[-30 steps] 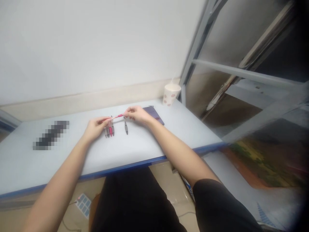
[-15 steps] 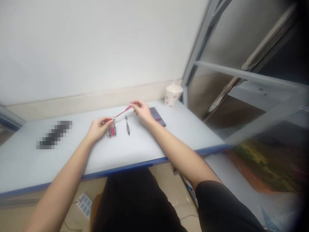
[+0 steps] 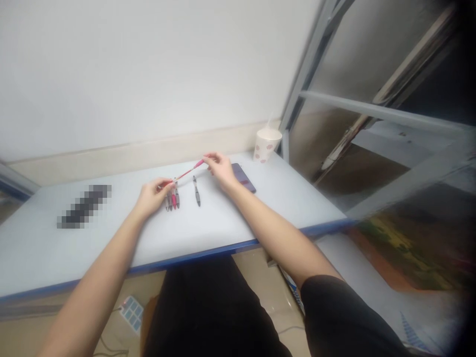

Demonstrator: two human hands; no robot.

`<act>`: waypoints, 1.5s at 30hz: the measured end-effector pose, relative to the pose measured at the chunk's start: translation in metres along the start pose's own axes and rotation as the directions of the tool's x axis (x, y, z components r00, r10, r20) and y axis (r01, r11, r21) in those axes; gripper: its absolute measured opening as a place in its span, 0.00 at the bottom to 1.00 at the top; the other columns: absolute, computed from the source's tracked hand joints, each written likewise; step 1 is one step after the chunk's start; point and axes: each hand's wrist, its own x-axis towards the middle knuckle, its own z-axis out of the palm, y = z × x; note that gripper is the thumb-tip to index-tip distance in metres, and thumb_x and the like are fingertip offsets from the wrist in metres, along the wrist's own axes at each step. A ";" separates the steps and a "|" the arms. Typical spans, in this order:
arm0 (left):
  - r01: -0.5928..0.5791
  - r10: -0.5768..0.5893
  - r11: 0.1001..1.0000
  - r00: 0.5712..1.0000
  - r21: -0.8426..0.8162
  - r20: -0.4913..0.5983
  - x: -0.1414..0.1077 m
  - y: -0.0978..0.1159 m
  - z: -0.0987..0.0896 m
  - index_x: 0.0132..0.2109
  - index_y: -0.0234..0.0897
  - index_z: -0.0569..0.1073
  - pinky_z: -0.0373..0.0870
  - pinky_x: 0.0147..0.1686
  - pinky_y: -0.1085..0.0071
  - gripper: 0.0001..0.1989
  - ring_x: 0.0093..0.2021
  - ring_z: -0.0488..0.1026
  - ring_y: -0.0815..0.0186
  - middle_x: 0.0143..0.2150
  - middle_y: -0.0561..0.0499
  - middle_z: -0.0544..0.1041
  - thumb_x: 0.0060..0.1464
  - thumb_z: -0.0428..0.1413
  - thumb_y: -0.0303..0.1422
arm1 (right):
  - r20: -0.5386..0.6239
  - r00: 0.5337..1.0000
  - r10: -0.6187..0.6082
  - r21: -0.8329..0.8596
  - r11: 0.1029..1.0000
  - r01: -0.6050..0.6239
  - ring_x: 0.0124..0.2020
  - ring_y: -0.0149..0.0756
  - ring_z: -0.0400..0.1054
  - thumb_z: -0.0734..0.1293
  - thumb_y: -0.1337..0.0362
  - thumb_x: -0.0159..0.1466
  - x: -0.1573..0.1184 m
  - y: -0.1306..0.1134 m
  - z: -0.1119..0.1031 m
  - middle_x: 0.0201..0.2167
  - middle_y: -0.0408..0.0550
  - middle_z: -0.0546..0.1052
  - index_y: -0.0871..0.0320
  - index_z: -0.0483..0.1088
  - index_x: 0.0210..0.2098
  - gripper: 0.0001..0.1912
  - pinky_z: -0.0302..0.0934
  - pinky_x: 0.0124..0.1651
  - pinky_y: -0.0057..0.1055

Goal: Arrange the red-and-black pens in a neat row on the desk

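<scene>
Pink and white plastic, the slim pen [image 3: 182, 173] sits in the air between my hands, tilted up toward the far side and held just above the counter [image 3: 92, 248] as far as the head view shows. My left hand [image 3: 150, 197] is closed in a light pinch around its lower end, and my right hand [image 3: 222, 171] pinches the pink upper end with its fingertips. Neither hand is clenched into a fist, and the rest of each hand stays loose.

Right now, the step in hand is this two-handed hold on the one pen. Any next move calls for a steady grip at both ends, with the lower end kept clear of what lies beneath it.

Just below my left hand, a tight group of pens [image 3: 171, 200] lies on the counter, and a lone grey pen [image 3: 197, 192] lies apart from them, under the slim pen's middle. Farther along sit a dark purple phone [image 3: 243, 178] and a patterned paper cup [image 3: 265, 145], with a pixelated patch [image 3: 85, 206] off to the left.
</scene>
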 end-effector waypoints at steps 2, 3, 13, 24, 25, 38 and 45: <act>0.005 -0.005 1.000 1.000 0.006 0.000 0.000 0.000 0.000 0.45 0.36 0.83 0.72 0.44 0.62 0.22 0.42 0.78 0.55 0.44 0.42 0.85 0.58 0.59 0.51 | -0.015 1.000 0.004 0.002 1.000 -0.004 0.31 0.27 0.64 0.70 0.62 0.62 0.000 -0.001 -0.001 0.33 0.43 0.73 0.60 0.72 0.39 0.08 0.60 0.31 0.22; 0.011 -0.011 1.000 1.000 0.009 0.000 0.000 0.001 -0.001 0.45 0.36 0.83 0.72 0.44 0.62 0.22 0.41 0.78 0.56 0.43 0.43 0.85 0.58 0.59 0.51 | -0.023 1.000 0.009 0.001 1.000 -0.009 0.30 0.27 0.64 0.70 0.62 0.62 0.000 -0.001 -0.001 0.32 0.42 0.72 0.60 0.72 0.40 0.08 0.59 0.30 0.23; 0.044 -0.035 0.988 0.997 -0.145 0.066 -0.001 0.002 0.000 0.43 0.35 0.82 0.72 0.41 0.63 0.27 0.35 0.77 0.59 0.34 0.45 0.82 0.57 0.59 0.56 | 0.078 0.996 0.045 0.082 0.995 -0.051 0.27 0.27 0.66 0.72 0.64 0.62 -0.004 0.003 0.002 0.29 0.42 0.73 0.60 0.72 0.40 0.09 0.59 0.26 0.23; 0.097 -0.061 0.930 0.992 -0.354 0.112 -0.004 0.018 -0.002 0.37 0.34 0.81 0.68 0.28 0.68 0.27 0.24 0.69 0.66 0.24 0.49 0.75 0.53 0.63 0.57 | 0.407 0.911 0.067 0.003 0.997 -0.074 0.28 0.26 0.67 0.76 0.62 0.57 -0.010 -0.003 -0.005 0.31 0.45 0.77 0.61 0.77 0.40 0.13 0.60 0.30 0.24; 0.104 -0.070 0.921 0.992 -0.376 0.102 -0.003 0.018 -0.002 0.37 0.34 0.80 0.67 0.28 0.68 0.27 0.24 0.69 0.66 0.23 0.49 0.75 0.52 0.64 0.57 | 0.442 0.895 0.053 -0.021 0.999 -0.048 0.29 0.26 0.67 0.76 0.62 0.57 -0.009 -0.004 -0.007 0.30 0.44 0.77 0.62 0.78 0.39 0.13 0.60 0.31 0.24; 0.203 -0.141 0.848 0.977 -0.490 0.162 -0.002 0.020 -0.003 0.37 0.35 0.80 0.70 0.28 0.66 0.25 0.27 0.77 0.61 0.31 0.42 0.83 0.45 0.71 0.53 | 0.511 0.858 0.051 -0.112 0.994 0.007 0.27 0.26 0.66 0.74 0.60 0.62 -0.015 -0.004 -0.004 0.31 0.46 0.79 0.63 0.77 0.38 0.11 0.58 0.31 0.24; 0.149 -0.147 0.862 0.988 -0.485 0.042 -0.002 0.022 -0.004 0.38 0.34 0.79 0.71 0.31 0.66 0.20 0.30 0.79 0.60 0.33 0.42 0.84 0.46 0.72 0.46 | 0.490 0.866 0.101 -0.324 0.943 0.073 0.24 0.27 0.65 0.68 0.51 0.70 -0.020 -0.011 -0.004 0.23 0.44 0.75 0.61 0.73 0.32 0.19 0.59 0.32 0.26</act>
